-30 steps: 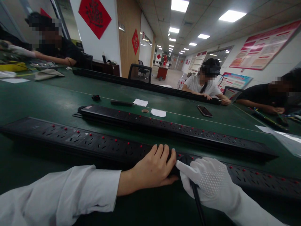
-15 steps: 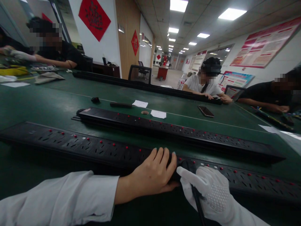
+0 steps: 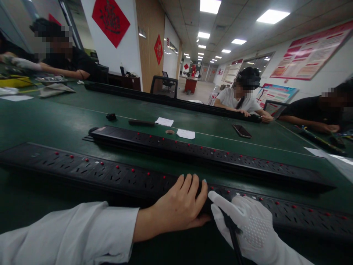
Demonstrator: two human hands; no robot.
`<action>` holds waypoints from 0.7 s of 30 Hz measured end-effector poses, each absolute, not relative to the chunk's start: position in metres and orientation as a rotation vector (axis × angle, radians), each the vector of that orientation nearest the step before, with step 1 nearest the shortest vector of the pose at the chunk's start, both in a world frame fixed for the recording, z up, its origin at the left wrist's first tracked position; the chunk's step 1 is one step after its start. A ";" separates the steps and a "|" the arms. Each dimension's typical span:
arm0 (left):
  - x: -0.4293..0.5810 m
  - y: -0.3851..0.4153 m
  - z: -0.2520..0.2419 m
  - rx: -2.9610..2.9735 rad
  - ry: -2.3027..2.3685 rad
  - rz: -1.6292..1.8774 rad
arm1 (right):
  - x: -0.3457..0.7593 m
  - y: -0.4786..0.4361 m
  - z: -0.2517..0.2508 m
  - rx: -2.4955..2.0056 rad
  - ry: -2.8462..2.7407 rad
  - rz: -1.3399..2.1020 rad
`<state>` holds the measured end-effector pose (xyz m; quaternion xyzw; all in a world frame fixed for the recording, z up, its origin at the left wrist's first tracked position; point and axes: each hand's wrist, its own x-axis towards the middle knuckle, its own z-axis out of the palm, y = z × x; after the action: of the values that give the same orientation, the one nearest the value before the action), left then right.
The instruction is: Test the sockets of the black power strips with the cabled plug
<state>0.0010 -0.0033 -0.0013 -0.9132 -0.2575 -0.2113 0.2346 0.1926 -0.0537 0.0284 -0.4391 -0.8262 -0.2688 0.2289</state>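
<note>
A long black power strip (image 3: 118, 173) with red buttons along its sockets lies across the table in front of me. Bare, my left hand (image 3: 179, 202) grips its middle, fingers over the top and thumb along the near side. My right hand (image 3: 245, 221), in a white dotted glove, is closed around a black power cord (image 3: 235, 239) at the strip, just right of my left hand. The cord runs down out of view. Its upper end is mostly hidden by the glove, so I cannot tell how it sits in a socket.
Behind it lies a second black power strip (image 3: 176, 149). Farther off on the green table are a phone (image 3: 242, 130), paper slips (image 3: 185, 134), a small black part (image 3: 111, 116) and a long black bar (image 3: 154, 99). Other people sit working around the table.
My right hand has shifted slightly right and down with the cord. The near strip has turned very slightly. My left hand keeps its grip.
</note>
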 end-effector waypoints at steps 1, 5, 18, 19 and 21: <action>0.001 -0.003 -0.002 -2.503 -0.709 -0.588 | 0.192 -0.053 0.028 -1.245 -2.271 -0.752; 0.002 -0.002 -0.003 -2.502 -0.715 -0.595 | 0.193 -0.046 0.029 -1.320 -2.230 -0.703; 0.001 -0.002 -0.002 -2.501 -0.697 -0.591 | 0.197 -0.034 0.047 -1.315 -2.448 -0.254; 0.001 -0.002 -0.002 -2.503 -0.698 -0.591 | 0.197 -0.034 0.045 -1.298 -2.437 -0.284; 0.001 -0.002 -0.002 -2.507 -0.699 -0.589 | 0.199 -0.034 0.043 -1.270 -2.438 -0.311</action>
<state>0.0012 -0.0020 -0.0020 -0.9134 -0.2546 -0.2146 0.2342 0.1985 -0.0340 0.0435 -0.4512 -0.8657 -0.1103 0.1866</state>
